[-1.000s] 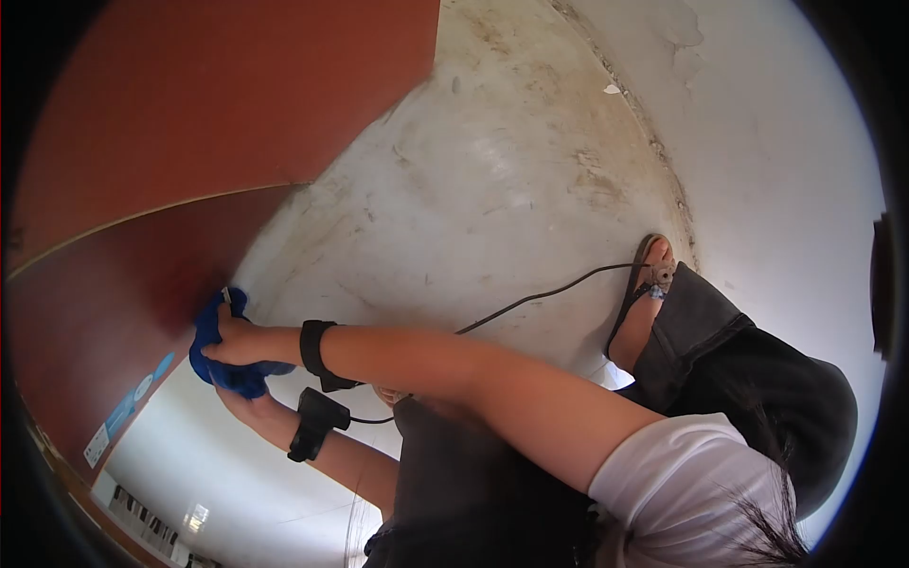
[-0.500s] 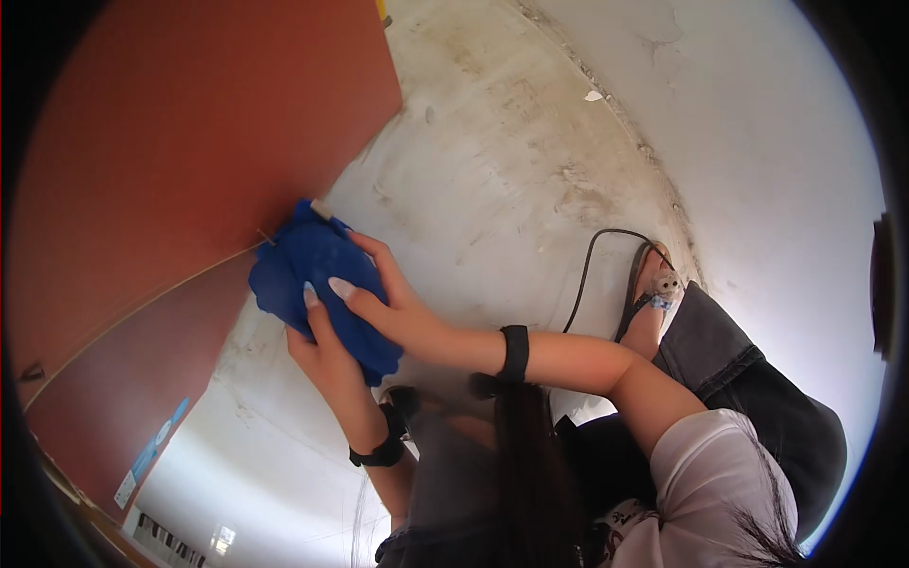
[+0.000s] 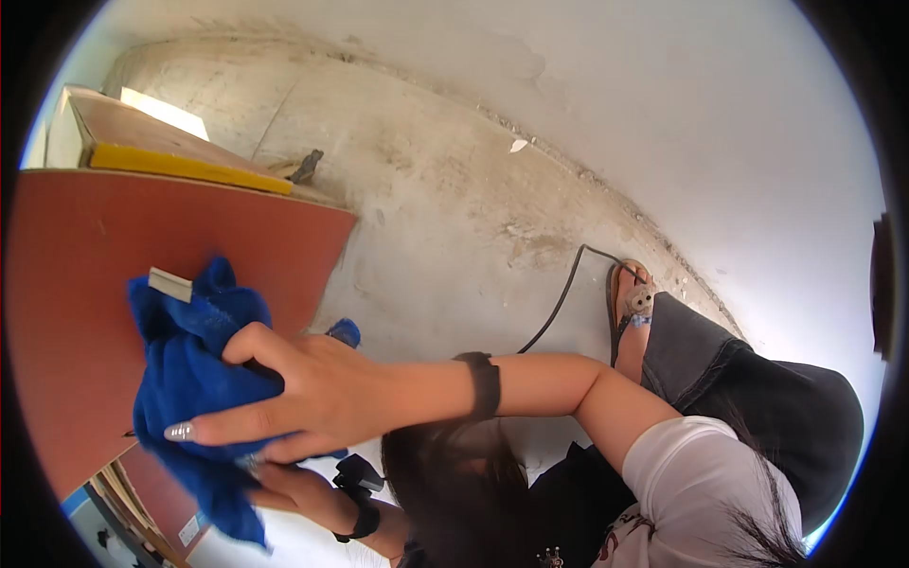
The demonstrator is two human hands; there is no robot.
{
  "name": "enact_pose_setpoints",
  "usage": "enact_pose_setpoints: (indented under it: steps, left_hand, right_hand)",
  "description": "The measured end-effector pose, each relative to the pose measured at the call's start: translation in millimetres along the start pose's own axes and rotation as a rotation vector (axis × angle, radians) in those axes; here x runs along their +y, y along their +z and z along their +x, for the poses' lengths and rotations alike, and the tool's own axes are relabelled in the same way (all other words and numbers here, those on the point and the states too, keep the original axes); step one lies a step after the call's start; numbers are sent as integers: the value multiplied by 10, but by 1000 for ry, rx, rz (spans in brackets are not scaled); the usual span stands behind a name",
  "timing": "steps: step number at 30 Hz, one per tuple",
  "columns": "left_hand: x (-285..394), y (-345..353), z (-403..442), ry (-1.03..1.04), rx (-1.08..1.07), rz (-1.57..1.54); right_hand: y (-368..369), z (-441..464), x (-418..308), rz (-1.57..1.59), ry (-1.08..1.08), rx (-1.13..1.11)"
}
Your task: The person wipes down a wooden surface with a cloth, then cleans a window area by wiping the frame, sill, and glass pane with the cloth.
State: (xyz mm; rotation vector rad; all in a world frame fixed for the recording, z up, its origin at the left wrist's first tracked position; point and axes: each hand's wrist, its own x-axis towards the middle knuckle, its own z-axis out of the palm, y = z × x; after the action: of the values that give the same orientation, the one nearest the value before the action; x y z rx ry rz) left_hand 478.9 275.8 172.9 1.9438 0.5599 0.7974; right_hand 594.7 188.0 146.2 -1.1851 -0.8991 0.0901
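Observation:
A bunched blue cloth (image 3: 204, 350) with a pale tag (image 3: 170, 285) lies against the reddish-brown panel (image 3: 76, 246). My right hand (image 3: 317, 383) is closed over it, its fingers bent into the folds and one silver-nailed digit stretched across the front. Lower down, my left hand (image 3: 294, 488) grips the cloth's near edge. My right hand and the fabric partly hide its fingers. A small blue item (image 3: 345, 331) shows just beyond my right hand; I cannot tell whether it belongs to the cloth. Both wrists wear black bands.
A board with a yellow edge (image 3: 189, 168) rests behind the panel, beside a dark object (image 3: 308, 167). The pale, stained floor (image 3: 426, 256) meets a white wall (image 3: 710, 142). A black cable (image 3: 554, 322) runs near my sandalled foot (image 3: 627, 293). Long hair hangs before my body.
Both hands and the cloth have moved left in view, from the panel's lower edge onto its face. My right hand now covers much of the left. The view has shifted, showing the yellow-edged board.

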Motion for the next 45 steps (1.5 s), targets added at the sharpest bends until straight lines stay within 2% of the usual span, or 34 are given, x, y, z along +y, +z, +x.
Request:
enact_pose_setpoints:
  steps: [2,5,7,11,14,17,18,20,24,28,31,34,36,40,45]
  left_hand:
    - [-70,103,118,75,26,146]
    - [-298,306,162,124,-162,335]
    - [-477,366,124,177,-390,317]
    - [-653,452,31,81,-465,250]
    - [-476,470,132,354,-473,372]
    - [-194,409,319,457,-342,198]
    - [-67,372,385,575,-279,148]
    - [128,266,464,628,-244,15]
    - [731,209,821,750,-140,-132]
    - [1361,159,1179,849,-65,-178]
    - [1752,59,1270,879,-44,-180]
    - [2061,-97,1291,868,-24,-168]
    - [2201,-178,1324,850,-24,-185]
    - [2401,-276,1328,771,-72,-236]
    - [2903,-213,1445,571,-266,-350]
  right_hand:
    - [27,0,213,-66,64,-47]
    - [186,-378,785,-147,69,91]
    - [185,-675,1005,-139,144,154]
    - [-44,-933,907,-51,397,241]
    - [-174,-720,649,-83,335,373]
    - [-413,-157,204,-259,-116,329]
    - [-465,43,92,-305,-231,315]
    - [-620,530,-235,-355,-449,154]
    - [-701,1369,-688,-292,-872,7]
    - [-705,1792,-1244,-154,-1063,-21]
    - [-615,1878,-1509,-118,-1111,12]
    - [-407,1759,-1550,174,-569,-335]
    - [-405,1786,-1627,164,-526,-441]
    - [-814,2012,-2039,-4,-597,-599]
    - [-1192,2128,-2674,-358,-511,-589]
